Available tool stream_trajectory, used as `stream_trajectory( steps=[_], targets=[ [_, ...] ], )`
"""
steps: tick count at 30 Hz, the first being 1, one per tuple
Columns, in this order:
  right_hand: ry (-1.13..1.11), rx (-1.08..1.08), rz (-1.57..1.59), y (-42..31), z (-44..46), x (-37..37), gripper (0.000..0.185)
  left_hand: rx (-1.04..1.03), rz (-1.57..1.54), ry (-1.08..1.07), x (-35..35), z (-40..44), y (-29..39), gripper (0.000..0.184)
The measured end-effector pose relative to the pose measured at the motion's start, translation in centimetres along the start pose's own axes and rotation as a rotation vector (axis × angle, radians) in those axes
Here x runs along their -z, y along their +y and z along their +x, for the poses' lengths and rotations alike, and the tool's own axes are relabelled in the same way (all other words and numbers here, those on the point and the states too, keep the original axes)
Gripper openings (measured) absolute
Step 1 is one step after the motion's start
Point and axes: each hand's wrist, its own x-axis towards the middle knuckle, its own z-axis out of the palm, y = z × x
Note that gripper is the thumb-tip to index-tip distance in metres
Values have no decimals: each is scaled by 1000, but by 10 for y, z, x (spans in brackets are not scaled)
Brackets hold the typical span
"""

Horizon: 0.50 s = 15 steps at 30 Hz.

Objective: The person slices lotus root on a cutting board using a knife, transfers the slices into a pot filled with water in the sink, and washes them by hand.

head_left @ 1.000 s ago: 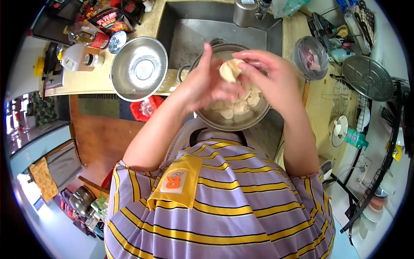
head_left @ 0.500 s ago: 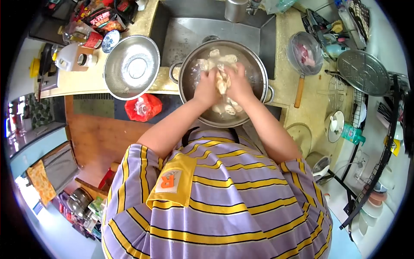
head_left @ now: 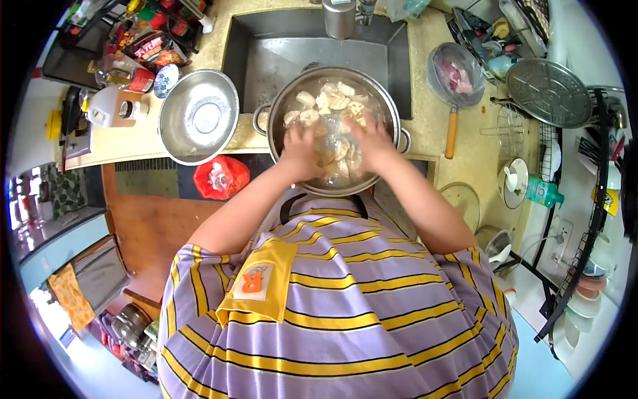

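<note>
Both hands in the pot, bits everywhere

Far left there's a metal bowl (head_left: 176, 136) on the counter, nothing to see in it, with a red bag (head_left: 236, 179) just below its edge. Next over is the big pot (head_left: 393, 120), overlapping the near side of the sink (head_left: 292, 50), and that's where the pale pieces (head_left: 335, 101) are, sitting in cloudy water.

Left hand (head_left: 300, 151) dips in on the near left: fingers spread and loosely bent, no piece gripped that I can see. Right hand (head_left: 370, 143) mirrors it, fingers parted, also no visible grip. The fingertips blur into the water, so can't tell what they're touching.

My read: this is the stirring/rinsing step, pieces loose between the palms. Scooping any up would call for closing the fingers underneath and bringing the palms together, gently, since they look slippery.

Further right, a clear bowl (head_left: 455, 75) holds pinkish stuff.
</note>
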Motion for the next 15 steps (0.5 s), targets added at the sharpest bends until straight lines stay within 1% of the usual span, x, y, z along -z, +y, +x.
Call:
stream_trajectory(
  steps=[1, 2, 5, 6, 9, 10, 13, 14, 15],
  targets=[
    [23, -16, -36, -4, 6, -17, 118, 35, 127, -85, 6, -8, 16, 132],
    [209, 46, -57, 7, 29, -55, 102, -2, 243, -57, -15, 2, 10, 130],
    [285, 208, 173, -4, 38, -54, 84, -12, 379, -40, -29, 25, 20, 128],
    [491, 264, 168, -2, 47, -62, 64, -66, 396, 79, -30, 25, 19, 110],
    [404, 385, 177, 20, 75, -50, 51, -269, 305, 178, -27, 40, 5, 87],
    [379, 413, 209, 22, 71, -41, 42, -318, 236, 286, -19, 39, 6, 58],
    [239, 409, 330, 28, 67, -15, 47, -207, 39, 155, 15, 36, 16, 46],
    [214, 377, 273, 34, 66, -10, 48, -291, -182, 184, 20, 32, 7, 42],
    [255, 361, 298, 35, 55, -2, 49, -319, -228, 189, 23, 32, 2, 44]
  ],
)
